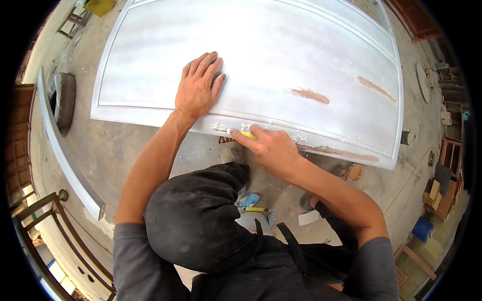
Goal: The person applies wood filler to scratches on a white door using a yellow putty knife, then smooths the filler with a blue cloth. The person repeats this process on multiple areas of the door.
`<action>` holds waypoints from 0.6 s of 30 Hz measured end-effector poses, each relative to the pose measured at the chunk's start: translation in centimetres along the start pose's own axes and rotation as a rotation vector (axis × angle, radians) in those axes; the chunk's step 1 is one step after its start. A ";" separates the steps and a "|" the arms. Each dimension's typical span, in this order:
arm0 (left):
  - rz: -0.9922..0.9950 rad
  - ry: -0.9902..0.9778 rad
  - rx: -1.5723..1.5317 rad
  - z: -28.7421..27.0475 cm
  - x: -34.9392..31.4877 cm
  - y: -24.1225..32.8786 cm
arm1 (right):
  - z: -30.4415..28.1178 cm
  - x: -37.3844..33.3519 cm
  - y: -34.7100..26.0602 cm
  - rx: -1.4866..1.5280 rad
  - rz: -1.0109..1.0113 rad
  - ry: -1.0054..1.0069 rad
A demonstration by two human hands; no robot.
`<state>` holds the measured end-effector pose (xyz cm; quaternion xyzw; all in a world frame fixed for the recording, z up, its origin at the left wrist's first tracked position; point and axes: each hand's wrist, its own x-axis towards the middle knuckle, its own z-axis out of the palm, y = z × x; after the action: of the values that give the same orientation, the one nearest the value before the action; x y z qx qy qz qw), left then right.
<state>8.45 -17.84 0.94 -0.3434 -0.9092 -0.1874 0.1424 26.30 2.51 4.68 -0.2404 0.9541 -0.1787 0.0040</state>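
Observation:
A large white-painted panel (241, 65) with a raised border lies in front of me. My left hand (198, 88) rests on its face, fingers stretched out and holding nothing. With my right hand (271, 148) I grip a slim yellow-handled blade tool (248, 135), its tip pointing left on the panel's near edge. The exact kind of blade is too small to tell. White shavings (245, 127) gather along that edge. A brown bare strip (341, 152) runs along the edge right of my hand, and a brown patch (310, 95) marks the panel's face.
Left on the floor are a long pale bar (63, 145) and a tyre (65, 103). Below the panel lie a yellow tool (255, 209), a blue cloth (248, 200) and a round tin (355, 172). A blue container (423, 229) and wooden pieces stand at right.

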 end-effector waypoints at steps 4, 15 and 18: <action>0.014 0.018 -0.026 0.1 0.5 0.4 | -0.2 -1.5 0.4 0.003 0.040 0.035; 0.011 0.008 -0.017 0.3 0.2 0.2 | 0.4 0.6 -0.8 -0.008 0.029 0.007; 0.008 0.011 -0.003 0.3 0.2 0.2 | 0.9 2.2 -1.1 -0.019 0.016 0.045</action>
<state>8.39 -17.46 0.82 -0.3462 -0.9068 -0.1899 0.1477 24.92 0.30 4.35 -0.2285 0.9575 -0.1750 -0.0185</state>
